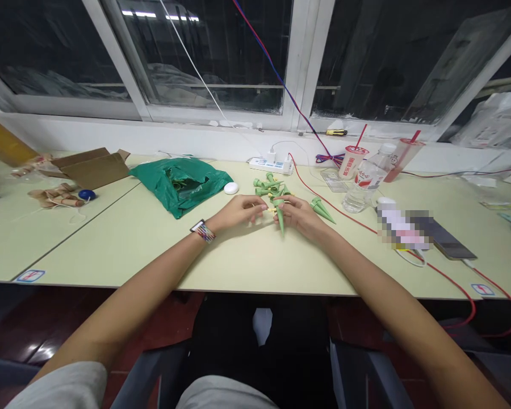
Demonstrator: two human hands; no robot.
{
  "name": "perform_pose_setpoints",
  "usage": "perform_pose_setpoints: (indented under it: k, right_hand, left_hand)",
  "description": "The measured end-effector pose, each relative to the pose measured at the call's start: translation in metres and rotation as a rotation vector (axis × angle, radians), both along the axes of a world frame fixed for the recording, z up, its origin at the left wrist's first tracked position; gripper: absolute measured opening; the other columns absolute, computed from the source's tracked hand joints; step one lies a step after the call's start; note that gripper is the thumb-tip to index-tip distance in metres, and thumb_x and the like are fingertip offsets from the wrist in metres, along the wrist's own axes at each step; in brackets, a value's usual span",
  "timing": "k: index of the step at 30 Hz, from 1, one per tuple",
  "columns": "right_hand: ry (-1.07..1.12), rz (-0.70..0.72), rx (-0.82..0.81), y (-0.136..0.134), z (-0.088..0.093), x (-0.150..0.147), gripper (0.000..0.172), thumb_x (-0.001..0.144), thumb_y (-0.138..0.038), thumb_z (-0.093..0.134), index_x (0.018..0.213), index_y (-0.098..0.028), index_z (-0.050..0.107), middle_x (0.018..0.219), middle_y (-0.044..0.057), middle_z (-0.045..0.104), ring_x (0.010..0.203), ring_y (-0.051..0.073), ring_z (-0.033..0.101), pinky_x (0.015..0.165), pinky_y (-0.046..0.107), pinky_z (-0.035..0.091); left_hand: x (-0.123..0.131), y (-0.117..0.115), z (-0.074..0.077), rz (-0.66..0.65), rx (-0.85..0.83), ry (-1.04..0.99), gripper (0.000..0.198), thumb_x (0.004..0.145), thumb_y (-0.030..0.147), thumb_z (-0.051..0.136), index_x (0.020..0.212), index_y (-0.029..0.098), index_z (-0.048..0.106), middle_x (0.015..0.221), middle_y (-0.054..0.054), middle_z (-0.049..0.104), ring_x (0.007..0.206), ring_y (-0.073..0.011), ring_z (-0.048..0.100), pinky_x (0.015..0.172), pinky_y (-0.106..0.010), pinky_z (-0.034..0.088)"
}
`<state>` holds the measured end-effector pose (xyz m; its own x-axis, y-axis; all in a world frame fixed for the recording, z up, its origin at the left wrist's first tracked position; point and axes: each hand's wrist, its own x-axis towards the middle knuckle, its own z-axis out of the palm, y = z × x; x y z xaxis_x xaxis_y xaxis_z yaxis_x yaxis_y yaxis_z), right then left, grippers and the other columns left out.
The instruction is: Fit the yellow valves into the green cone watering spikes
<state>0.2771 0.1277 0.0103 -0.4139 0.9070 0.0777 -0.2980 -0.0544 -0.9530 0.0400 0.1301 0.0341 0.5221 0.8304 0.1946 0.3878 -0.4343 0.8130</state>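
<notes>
Upper garment: pale grey, with a short left sleeve ending loosely above the elbow and a plain front at the waist. Left wrist: one band, striped in several colours, carrying a small dark-edged rectangular face whose display is unreadable. Left hand and right hand: bare; right forearm likewise. Lower garment: black trousers. Pale, pointed patch amid the black: garment marking or gap, undetermined.

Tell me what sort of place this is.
Probably an indoor workroom: pale tables stand side by side beneath windows, bearing a power strip and a cluster of green cone-shaped spikes.
</notes>
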Motion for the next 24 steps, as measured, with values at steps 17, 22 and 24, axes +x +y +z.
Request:
perform_pose_setpoints:
  k: [17, 22, 24]
  right_hand:
    - [-0.085, -0.014, 0.149, 0.011, 0.000, -0.004, 0.056, 0.066, -0.048, 0.093, 0.111, -0.020, 0.074, 0.082, 0.002, 0.074, 0.074, 0.021, 0.073, 0.076, 0.038, 0.062]
    - [-0.174, -0.039, 0.283, 0.018, 0.008, 0.003, 0.049, 0.071, -0.047, 0.088, 0.110, -0.022, 0.074, 0.079, 0.000, 0.071, 0.076, 0.021, 0.072, 0.076, 0.038, 0.061]
    - [-0.202, -0.188, 0.333, 0.027, 0.014, 0.018, 0.046, 0.071, -0.045, 0.085, 0.108, -0.021, 0.073, 0.078, -0.001, 0.068, 0.071, 0.018, 0.069, 0.073, 0.035, 0.059]
  left_hand:
    - [0.023, -0.006, -0.006, 0.102, 0.348, -0.030, 0.031, 0.094, 0.047, 0.067, 0.089, 0.017, 0.073, 0.080, -0.005, 0.074, 0.069, -0.0170, 0.068, 0.065, -0.028, 0.054]
    - [0.022, -0.004, -0.004, 0.113, -0.026, -0.202, 0.040, 0.086, 0.054, 0.075, 0.088, 0.014, 0.073, 0.083, -0.011, 0.077, 0.065, -0.0183, 0.070, 0.066, -0.032, 0.060]
    - [0.013, 0.001, -0.003, 0.140, -0.098, -0.280, 0.044, 0.081, 0.056, 0.079, 0.088, 0.013, 0.073, 0.082, -0.012, 0.077, 0.066, -0.0185, 0.071, 0.068, -0.033, 0.062]
